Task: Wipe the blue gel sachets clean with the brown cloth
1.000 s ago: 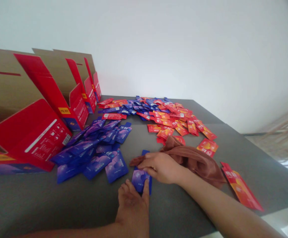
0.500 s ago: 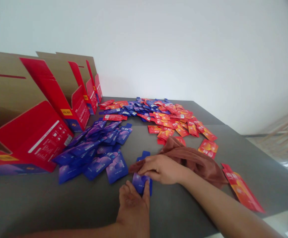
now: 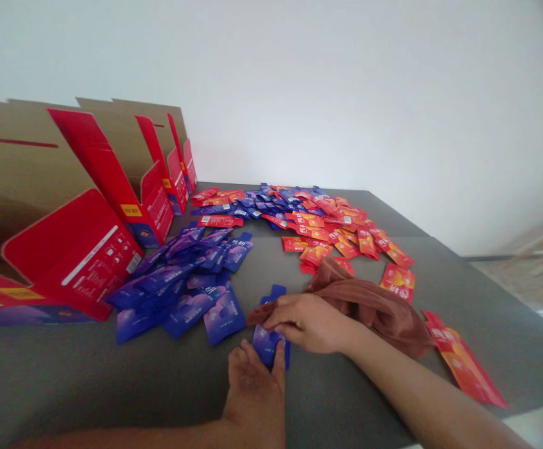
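Looking at this one blue sachet (image 3: 266,345) lying flat on a dark grey table (image 3: 112,380), right under both hands. The left hand (image 3: 255,390) comes in from below, with its thumb (image 3: 279,368) against the sachet's right edge and the other fingers (image 3: 238,362) spread on the left side, though I can't tell if that's a real pinch. The right hand (image 3: 306,323) lies across the top, fingers (image 3: 283,315) pressed together and pretty flat. A blue tab (image 3: 277,292) pokes out past them, maybe from the same sachet, but I can't say for sure. These packets look light, floppy and maybe a bit slippery, so I'd pinch one by its edges with 2 fingers. A crumpled brown cloth (image 3: 369,308) runs out from under the right hand. Just to the left is a messy pile of blue sachets (image 3: 178,287), with a wide spread of red-orange sachets (image 3: 327,231) further back, 1 long red sachet (image 3: 463,358) off to the right, and open red cardboard boxes (image 3: 79,255) along the left.
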{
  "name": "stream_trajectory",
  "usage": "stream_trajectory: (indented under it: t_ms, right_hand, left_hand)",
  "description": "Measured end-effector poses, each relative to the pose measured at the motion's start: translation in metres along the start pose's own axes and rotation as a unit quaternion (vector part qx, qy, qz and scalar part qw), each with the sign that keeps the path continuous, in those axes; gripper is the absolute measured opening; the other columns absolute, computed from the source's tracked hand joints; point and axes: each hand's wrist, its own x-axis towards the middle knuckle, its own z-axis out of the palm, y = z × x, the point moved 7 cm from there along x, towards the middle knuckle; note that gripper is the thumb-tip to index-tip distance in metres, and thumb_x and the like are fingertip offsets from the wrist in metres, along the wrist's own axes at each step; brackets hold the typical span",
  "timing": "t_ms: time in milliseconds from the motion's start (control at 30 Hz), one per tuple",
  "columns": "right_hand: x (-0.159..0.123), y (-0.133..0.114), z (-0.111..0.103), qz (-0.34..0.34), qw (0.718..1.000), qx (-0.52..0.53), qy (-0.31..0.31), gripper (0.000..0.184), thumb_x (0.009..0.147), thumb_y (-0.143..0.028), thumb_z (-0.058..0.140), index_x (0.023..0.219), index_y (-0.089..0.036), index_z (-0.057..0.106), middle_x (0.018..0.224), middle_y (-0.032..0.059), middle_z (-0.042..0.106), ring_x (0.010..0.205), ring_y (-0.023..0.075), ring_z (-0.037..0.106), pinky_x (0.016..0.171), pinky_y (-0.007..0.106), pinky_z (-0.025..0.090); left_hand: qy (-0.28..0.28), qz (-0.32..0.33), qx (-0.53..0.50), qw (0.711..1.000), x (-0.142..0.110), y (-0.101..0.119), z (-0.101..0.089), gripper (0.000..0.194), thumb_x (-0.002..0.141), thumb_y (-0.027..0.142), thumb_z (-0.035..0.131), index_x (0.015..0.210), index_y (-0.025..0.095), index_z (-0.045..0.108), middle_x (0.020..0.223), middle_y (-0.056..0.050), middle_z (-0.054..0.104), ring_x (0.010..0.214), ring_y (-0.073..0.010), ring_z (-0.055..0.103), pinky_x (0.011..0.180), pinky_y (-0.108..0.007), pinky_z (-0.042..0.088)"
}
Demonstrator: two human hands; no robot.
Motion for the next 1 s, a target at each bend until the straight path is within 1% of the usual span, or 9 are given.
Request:
stream_trajectory:
  t_ms: [100,200,433,500,667,733,800,900,1000]
  right_hand:
    - [-0.002,0.03,-0.008,0.089,0.993,-0.043,0.057,0.025,0.087,-0.019,0.045,0.104,-0.02,0.063,0.096,0.0056,0.063,0.09,0.0157,0.056,0.079,0.026,0.04]
    - [-0.004,0.038,-0.012,0.12,0.988,-0.07,0.069,0.025,0.088,-0.021,0.043,0.103,-0.02,0.063,0.094,0.0062,0.063,0.089,0.0162,0.056,0.078,0.027,0.04]
    - [-0.001,-0.012,0.001,-0.025,0.999,-0.036,-0.023,0.023,0.085,-0.018,0.047,0.102,-0.022,0.063,0.093,0.004,0.063,0.088,0.0153,0.055,0.077,0.025,0.039]
    - [0.0,-0.003,-0.001,-0.008,0.999,-0.031,-0.007,0.024,0.086,-0.018,0.046,0.104,-0.022,0.062,0.094,0.0035,0.063,0.088,0.0143,0.055,0.077,0.024,0.039]
    - [-0.004,0.038,-0.011,0.114,0.988,-0.074,0.069,0.024,0.086,-0.019,0.046,0.103,-0.021,0.063,0.094,0.0053,0.063,0.087,0.0154,0.056,0.077,0.026,0.039]
    - [-0.004,0.033,-0.012,0.105,0.989,-0.08,0.062,0.024,0.086,-0.019,0.046,0.102,-0.021,0.064,0.092,0.0054,0.063,0.085,0.0152,0.056,0.075,0.026,0.039]
    - [-0.003,0.013,-0.007,0.047,0.997,-0.058,0.028,0.024,0.085,-0.019,0.047,0.102,-0.02,0.063,0.092,0.0048,0.063,0.084,0.0145,0.056,0.074,0.024,0.039]
    - [-0.002,-0.015,0.002,-0.033,0.999,-0.009,-0.029,0.024,0.085,-0.018,0.047,0.104,-0.021,0.063,0.093,0.0035,0.064,0.087,0.0137,0.056,0.075,0.023,0.039]
    - [-0.001,-0.008,0.001,-0.005,1.0,-0.013,-0.012,0.026,0.086,-0.018,0.046,0.105,-0.023,0.063,0.095,0.0033,0.064,0.089,0.0142,0.056,0.077,0.023,0.039]
  left_hand:
    - [0.034,0.024,0.016,0.999,-0.001,0.002,0.001,0.058,0.078,0.001,0.037,0.127,0.031,0.031,0.107,-0.021,0.064,0.096,-0.026,0.061,0.082,-0.043,0.047]
    - [0.048,0.036,0.02,0.998,0.0,0.002,0.004,0.057,0.077,0.001,0.036,0.127,0.03,0.033,0.105,-0.021,0.065,0.093,-0.0262,0.062,0.08,-0.042,0.048]
    - [0.018,0.035,-0.002,0.999,0.001,0.0,0.002,0.056,0.079,0.003,0.033,0.125,0.034,0.032,0.109,-0.02,0.064,0.098,-0.0267,0.06,0.082,-0.044,0.046]
    - [0.011,0.036,-0.001,0.999,0.001,-0.001,0.0,0.057,0.079,0.002,0.033,0.126,0.033,0.031,0.11,-0.02,0.063,0.099,-0.0264,0.06,0.082,-0.043,0.046]
    - [-0.006,0.038,0.004,0.999,0.001,-0.002,-0.001,0.06,0.077,-0.001,0.033,0.127,0.031,0.031,0.108,-0.02,0.064,0.097,-0.0261,0.06,0.081,-0.041,0.047]
    - [0.016,0.032,0.013,0.999,0.0,-0.001,-0.001,0.059,0.077,-0.001,0.033,0.127,0.031,0.032,0.107,-0.021,0.064,0.096,-0.0262,0.061,0.08,-0.041,0.047]
    - [0.033,0.031,0.013,0.999,0.0,0.0,-0.001,0.058,0.078,0.001,0.034,0.127,0.031,0.033,0.106,-0.021,0.065,0.095,-0.0267,0.062,0.08,-0.042,0.047]
    - [0.022,0.035,-0.002,0.999,0.0,0.0,0.003,0.055,0.079,0.004,0.034,0.125,0.034,0.036,0.109,-0.021,0.064,0.097,-0.0274,0.061,0.081,-0.044,0.046]
    - [0.022,0.038,0.0,0.999,0.0,-0.001,0.001,0.054,0.08,0.004,0.034,0.126,0.033,0.034,0.108,-0.021,0.064,0.098,-0.0277,0.06,0.081,-0.044,0.046]
